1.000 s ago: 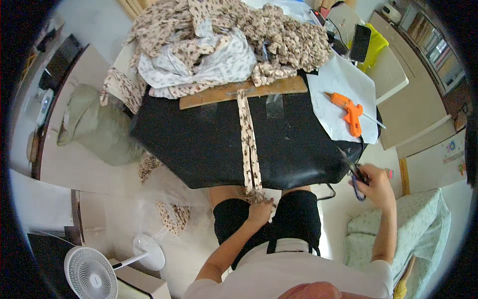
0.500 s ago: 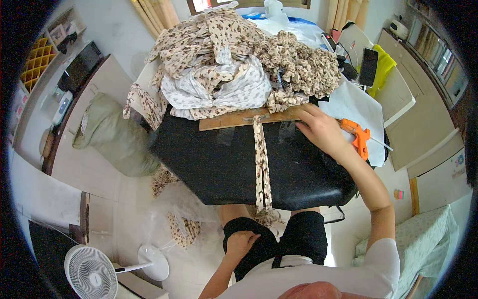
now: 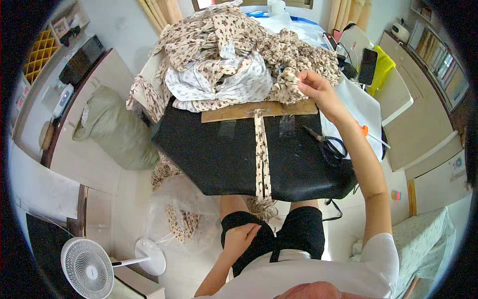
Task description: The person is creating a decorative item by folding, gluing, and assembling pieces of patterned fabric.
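At the right edge of a heap of gathered, scrunchie-like fabric pieces (image 3: 318, 55), my right hand (image 3: 318, 94) pinches a ruffled cream-and-brown piece (image 3: 288, 85) between thumb and fingers. My left hand (image 3: 241, 240) lies loosely on my thigh, fingers extended, holding nothing. A wooden strip (image 3: 226, 113) runs across the black work surface (image 3: 209, 149). From its middle a narrow printed fabric strip (image 3: 261, 154) hangs toward me and over the near edge. Black-handled scissors (image 3: 328, 145) rest right of it. My right forearm mostly hides an orange glue gun (image 3: 365, 130).
A big pile of printed fabric (image 3: 209, 45) fills the table's back left. A phone (image 3: 368, 67) stands upright at the back right beside yellow cloth (image 3: 382, 70). Down left are a stuffed sack (image 3: 117, 127), a plastic bag (image 3: 169, 199) and a white fan (image 3: 88, 269).
My right hand has moved from the right end of the wooden strip up to the ruffled heap and taken hold of a piece. The scissors have come into sight. My left hand stays on my thigh.
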Tool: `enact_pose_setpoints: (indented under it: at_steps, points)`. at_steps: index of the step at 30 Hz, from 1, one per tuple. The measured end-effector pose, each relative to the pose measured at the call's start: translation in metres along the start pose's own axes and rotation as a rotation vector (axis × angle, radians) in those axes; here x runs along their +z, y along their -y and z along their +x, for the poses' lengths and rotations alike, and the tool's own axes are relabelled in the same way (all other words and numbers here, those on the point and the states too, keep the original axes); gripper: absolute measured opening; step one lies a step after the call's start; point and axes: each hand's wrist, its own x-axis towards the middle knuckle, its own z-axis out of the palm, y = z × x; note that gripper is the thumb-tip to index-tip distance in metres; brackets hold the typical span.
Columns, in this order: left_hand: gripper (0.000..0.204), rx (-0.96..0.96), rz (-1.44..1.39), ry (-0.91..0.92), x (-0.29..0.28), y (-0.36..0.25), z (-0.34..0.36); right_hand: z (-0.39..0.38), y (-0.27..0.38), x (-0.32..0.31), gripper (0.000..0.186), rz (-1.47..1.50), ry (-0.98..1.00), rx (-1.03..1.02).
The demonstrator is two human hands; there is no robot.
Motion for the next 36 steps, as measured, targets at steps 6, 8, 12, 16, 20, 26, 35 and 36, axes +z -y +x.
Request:
enact_pose_setpoints:
  at_steps: [6,8,12,16,20,26,35,36]
  points:
    - [0.014,0.094,-0.336,-0.002,-0.033,-0.048,0.035,-0.070,0.039,0.030,0.023,0.642,0.118,0.222]
    - [0.018,0.058,-0.542,0.012,-0.045,-0.063,0.045,-0.093,0.037,0.040,0.022,0.706,0.204,0.238]
    - [0.030,0.155,-1.217,-0.074,-0.056,-0.097,0.080,-0.138,0.045,0.063,0.021,0.668,0.201,0.200]
    - [0.027,-0.020,-1.301,-0.103,-0.047,-0.103,0.086,-0.175,0.041,0.077,0.016,0.192,0.080,-0.181]
    - [0.024,0.006,-1.214,-0.202,-0.046,-0.109,0.082,-0.219,0.028,0.084,0.009,0.063,-0.019,-0.186]
    - [0.019,-0.036,-0.903,-0.170,-0.034,-0.106,0.074,-0.228,0.045,0.084,0.036,0.309,-0.127,0.099]
    - [0.026,-0.104,-1.099,-0.012,-0.027,-0.113,0.070,-0.214,0.061,0.106,0.017,-0.051,-0.336,0.230]
    - [0.026,-0.110,-1.098,-0.015,-0.028,-0.109,0.073,-0.216,0.060,0.106,0.018,0.045,-0.355,0.301]
